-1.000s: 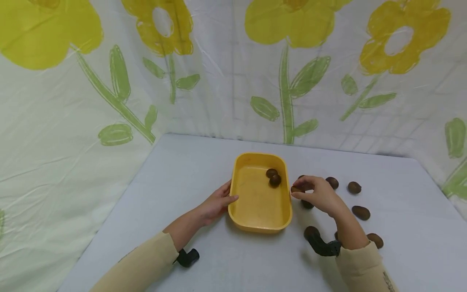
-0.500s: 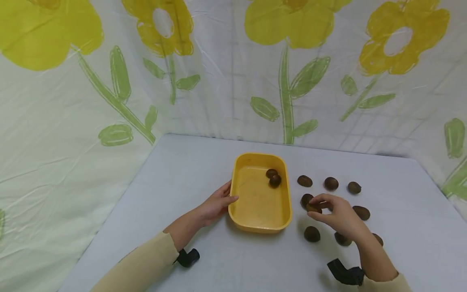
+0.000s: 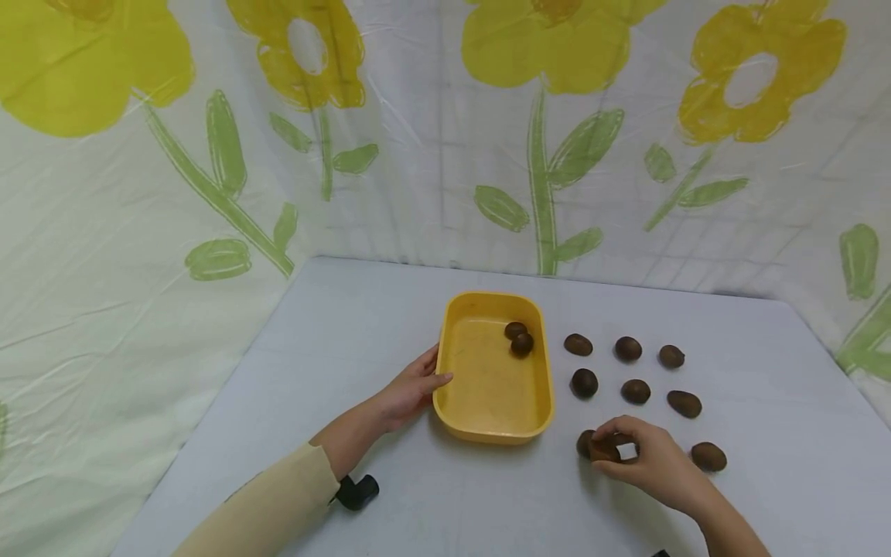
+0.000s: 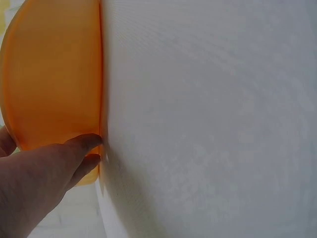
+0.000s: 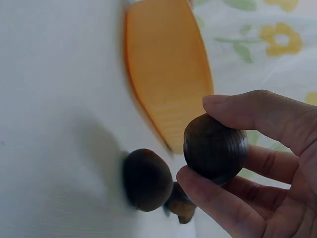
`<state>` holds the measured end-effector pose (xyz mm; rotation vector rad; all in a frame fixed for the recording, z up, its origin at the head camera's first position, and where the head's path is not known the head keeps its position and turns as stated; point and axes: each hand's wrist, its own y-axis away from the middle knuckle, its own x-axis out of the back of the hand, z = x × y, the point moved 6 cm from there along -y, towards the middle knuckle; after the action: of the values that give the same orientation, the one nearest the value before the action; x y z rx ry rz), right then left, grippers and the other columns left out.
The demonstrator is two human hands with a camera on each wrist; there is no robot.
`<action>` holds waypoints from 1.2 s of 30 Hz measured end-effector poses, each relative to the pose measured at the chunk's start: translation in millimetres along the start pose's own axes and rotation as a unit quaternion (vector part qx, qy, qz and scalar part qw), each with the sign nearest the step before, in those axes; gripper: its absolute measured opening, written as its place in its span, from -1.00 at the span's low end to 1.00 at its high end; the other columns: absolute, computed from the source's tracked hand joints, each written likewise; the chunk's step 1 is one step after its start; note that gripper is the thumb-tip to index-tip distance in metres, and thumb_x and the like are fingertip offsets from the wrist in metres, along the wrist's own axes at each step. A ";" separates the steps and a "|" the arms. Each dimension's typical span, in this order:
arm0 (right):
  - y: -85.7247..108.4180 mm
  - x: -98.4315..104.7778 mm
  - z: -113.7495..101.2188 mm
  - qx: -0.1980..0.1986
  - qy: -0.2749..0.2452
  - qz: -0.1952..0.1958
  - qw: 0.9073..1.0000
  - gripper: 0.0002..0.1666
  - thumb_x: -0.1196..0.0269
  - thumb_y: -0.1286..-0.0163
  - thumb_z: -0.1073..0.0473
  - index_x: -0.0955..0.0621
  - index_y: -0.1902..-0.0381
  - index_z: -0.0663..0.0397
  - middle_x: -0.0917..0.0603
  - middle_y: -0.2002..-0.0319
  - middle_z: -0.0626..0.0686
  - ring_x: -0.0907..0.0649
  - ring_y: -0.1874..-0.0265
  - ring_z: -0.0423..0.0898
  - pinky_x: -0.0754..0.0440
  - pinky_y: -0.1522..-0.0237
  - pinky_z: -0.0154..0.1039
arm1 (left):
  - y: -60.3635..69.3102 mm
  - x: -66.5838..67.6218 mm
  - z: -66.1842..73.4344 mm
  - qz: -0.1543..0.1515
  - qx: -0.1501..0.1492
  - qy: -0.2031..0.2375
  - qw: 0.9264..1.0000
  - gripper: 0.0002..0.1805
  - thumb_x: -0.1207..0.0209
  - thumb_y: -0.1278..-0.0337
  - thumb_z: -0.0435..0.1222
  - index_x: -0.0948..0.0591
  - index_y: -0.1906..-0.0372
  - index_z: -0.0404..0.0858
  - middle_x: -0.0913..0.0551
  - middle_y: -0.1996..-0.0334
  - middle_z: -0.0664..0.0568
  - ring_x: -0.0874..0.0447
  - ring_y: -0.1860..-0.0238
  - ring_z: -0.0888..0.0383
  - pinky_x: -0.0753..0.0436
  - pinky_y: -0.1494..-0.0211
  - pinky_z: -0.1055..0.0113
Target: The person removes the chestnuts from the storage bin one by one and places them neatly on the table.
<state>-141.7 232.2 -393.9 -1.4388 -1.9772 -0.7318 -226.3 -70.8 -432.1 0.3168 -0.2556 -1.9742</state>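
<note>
My left hand grips the left side of a yellow plastic tub, its thumb over the rim. In the left wrist view its fingers lie against the tub's orange-looking wall. Two dark brown, roundish, nut-like objects lie in the tub's far right part. Between thumb and fingers my right hand pinches a similar brown object, whose side shows fine ridges. It is held in front of another brown object at the near left of the group; contact cannot be told.
Right of the tub, several more brown objects lie in loose rows on the white table. One lies beyond my right wrist. A sheet with yellow flowers hangs behind and at the sides.
My right hand has moved from beside the tub's right wall toward the near side of the table, carrying the brown object. The left hand and tub have stayed put.
</note>
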 end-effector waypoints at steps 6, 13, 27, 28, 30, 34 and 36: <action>11.2 -11.1 -0.7 0.026 -0.033 -0.032 0.999 -0.59 -0.42 -0.02 0.00 -0.59 0.21 0.04 -0.63 0.24 -0.04 -0.57 0.25 -0.35 -0.64 0.31 -0.38 | 0.8 -0.4 0.6 0.001 0.000 -0.003 1.000 -0.27 0.02 -0.33 -0.30 0.09 -0.48 -0.11 0.04 -0.49 0.01 -0.19 -0.40 -0.01 -0.28 -0.38 0.04; 19.7 -25.6 5.0 0.011 -0.045 -0.063 0.997 -0.57 -0.44 0.01 -0.02 -0.58 0.20 0.00 -0.60 0.23 -0.06 -0.54 0.25 -0.38 -0.64 0.32 -0.39 | 0.2 0.0 -0.1 -0.006 -0.007 -0.004 1.000 -0.27 0.03 -0.34 -0.31 0.10 -0.48 -0.12 0.06 -0.49 0.01 -0.18 -0.40 -0.02 -0.26 -0.39 0.04; 23.3 -35.7 10.5 -0.005 -0.027 -0.102 0.994 -0.61 -0.46 0.06 0.04 -0.58 0.29 0.01 -0.60 0.32 -0.09 -0.51 0.34 -0.39 -0.59 0.32 -0.40 | -0.3 0.5 -1.1 0.005 -0.004 -0.008 1.000 -0.28 0.03 -0.34 -0.30 0.08 -0.48 -0.10 0.04 -0.49 0.01 -0.19 -0.40 -0.01 -0.25 -0.39 0.03; 23.3 -35.7 10.4 -0.004 -0.025 -0.104 0.994 -0.61 -0.46 0.06 0.04 -0.58 0.29 0.01 -0.60 0.32 -0.09 -0.51 0.34 -0.39 -0.58 0.33 -0.41 | -0.5 0.5 -1.2 0.004 -0.003 -0.007 1.000 -0.27 0.02 -0.34 -0.30 0.08 -0.48 -0.10 0.04 -0.49 0.02 -0.19 -0.40 -0.01 -0.26 -0.39 0.03; 23.3 -35.9 10.5 -0.006 -0.023 -0.108 0.994 -0.60 -0.47 0.06 0.03 -0.58 0.29 0.01 -0.60 0.32 -0.10 -0.51 0.34 -0.38 -0.58 0.33 -0.40 | -0.5 0.6 -1.2 0.002 -0.004 -0.010 1.000 -0.27 0.03 -0.34 -0.29 0.09 -0.48 -0.10 0.04 -0.49 0.02 -0.20 -0.40 -0.01 -0.26 -0.39 0.04; 23.8 -36.1 11.0 -0.011 -0.026 -0.117 0.993 -0.58 -0.47 0.07 0.03 -0.57 0.27 0.03 -0.61 0.32 -0.09 -0.51 0.35 -0.36 -0.59 0.33 -0.36 | -0.2 0.9 -0.8 0.002 -0.005 -0.015 1.000 -0.27 0.02 -0.34 -0.27 0.09 -0.48 -0.09 0.02 -0.49 0.02 -0.20 -0.39 -0.01 -0.27 -0.39 0.04; 24.3 -36.1 11.1 -0.014 -0.028 -0.120 0.992 -0.57 -0.47 0.06 0.04 -0.57 0.26 0.04 -0.61 0.32 -0.08 -0.52 0.35 -0.35 -0.59 0.33 -0.35 | -0.2 1.1 -1.3 0.003 -0.004 -0.014 1.000 -0.27 0.02 -0.34 -0.27 0.09 -0.48 -0.08 0.02 -0.49 0.03 -0.20 -0.39 -0.01 -0.26 -0.39 0.04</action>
<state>-110.8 223.6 -425.4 -1.2626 -2.2168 -0.8340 -226.5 -71.7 -433.5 0.2823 -0.2656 -1.9754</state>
